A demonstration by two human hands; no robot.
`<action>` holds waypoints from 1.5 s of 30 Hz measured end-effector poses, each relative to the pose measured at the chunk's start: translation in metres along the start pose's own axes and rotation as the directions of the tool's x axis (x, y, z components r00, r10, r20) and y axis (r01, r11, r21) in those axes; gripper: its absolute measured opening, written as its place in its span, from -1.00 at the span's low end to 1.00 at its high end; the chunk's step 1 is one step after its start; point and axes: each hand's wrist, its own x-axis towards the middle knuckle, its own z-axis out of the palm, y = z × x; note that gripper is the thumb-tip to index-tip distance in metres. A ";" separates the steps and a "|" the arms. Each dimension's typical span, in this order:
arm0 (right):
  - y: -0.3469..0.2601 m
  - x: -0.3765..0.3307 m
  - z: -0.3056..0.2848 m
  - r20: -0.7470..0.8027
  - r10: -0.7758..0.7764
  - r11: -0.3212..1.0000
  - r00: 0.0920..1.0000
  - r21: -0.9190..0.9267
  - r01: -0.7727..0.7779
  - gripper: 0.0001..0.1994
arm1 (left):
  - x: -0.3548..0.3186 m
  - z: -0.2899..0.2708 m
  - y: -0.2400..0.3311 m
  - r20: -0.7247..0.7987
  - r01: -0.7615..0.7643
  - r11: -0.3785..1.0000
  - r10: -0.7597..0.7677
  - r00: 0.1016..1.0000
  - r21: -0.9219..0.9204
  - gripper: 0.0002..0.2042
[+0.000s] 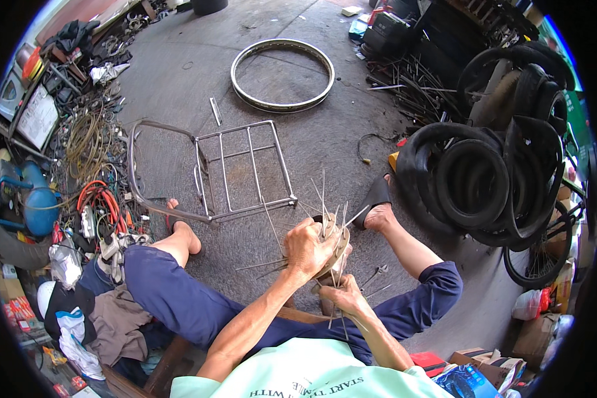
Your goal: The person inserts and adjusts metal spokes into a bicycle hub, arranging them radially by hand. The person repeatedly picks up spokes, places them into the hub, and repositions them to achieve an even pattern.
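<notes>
A wheel hub [341,252] with thin metal spokes sticking out in several directions is held between my knees, above the floor. My left hand [306,251] is wrapped around the hub's upper left side, its fingers closed on it. Just below and to the right, my right hand [347,296] is closed at the hub's lower end, pinching among the spokes; thin spokes come out beneath the fingers. Exactly which spoke lies in that pinch is partly hidden. A bare wheel rim [283,107] lies flat on the floor farther ahead.
A metal tube rack [251,151] lies ahead to the left, near my foot. Black tyres [472,174] are heaped at the right. Tangled cables [89,142], a blue tank [40,199] and clothes [119,325] crowd the left side. Cardboard boxes [536,338] stand at the lower right.
</notes>
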 end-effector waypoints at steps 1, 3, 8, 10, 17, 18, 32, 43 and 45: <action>-0.004 -0.003 0.000 -0.004 -0.003 1.000 1.000 0.003 0.003 -0.83 | 0.000 0.000 0.001 -0.030 -0.008 0.998 0.007 1.000 -0.057 -0.75; -0.023 -0.013 -0.002 -0.030 -0.025 0.999 0.999 -0.035 0.024 -0.84 | 0.000 -0.004 0.010 -0.084 -0.034 0.985 0.020 0.996 -0.170 -0.75; -0.054 -0.033 -0.030 -0.091 -0.045 0.978 0.995 -0.207 0.026 -0.83 | 0.008 -0.002 0.049 -0.227 -0.163 0.946 0.100 0.969 -0.280 -0.78; -0.080 -0.050 -0.029 -0.133 -0.071 0.976 0.989 -0.215 0.041 -0.79 | 0.007 -0.014 0.074 -0.256 -0.246 0.947 0.190 0.948 -0.209 -0.78; -0.077 -0.076 -0.039 -0.166 -0.212 0.963 0.963 -0.204 0.177 -0.76 | -0.004 -0.032 0.114 -0.343 -0.278 0.945 0.207 0.916 -0.174 -0.76; -0.073 -0.077 -0.038 -0.168 -0.140 0.980 0.976 -0.166 0.111 -0.74 | -0.004 -0.028 0.111 -0.356 -0.281 0.944 0.206 0.912 -0.175 -0.74; -0.028 -0.121 -0.039 -0.171 -0.153 0.987 0.973 0.022 0.159 -0.75 | -0.054 -0.002 0.124 -0.157 -0.279 0.949 0.257 0.954 -0.144 -0.79; -0.009 -0.149 -0.041 -0.221 -0.195 0.973 0.955 0.080 0.217 -0.81 | -0.077 0.004 0.145 -0.057 -0.367 0.919 0.363 0.930 -0.141 -0.79; -0.010 -0.152 -0.037 -0.223 -0.188 0.970 0.957 0.109 0.216 -0.81 | -0.079 0.003 0.143 -0.040 -0.340 0.933 0.338 0.940 -0.116 -0.79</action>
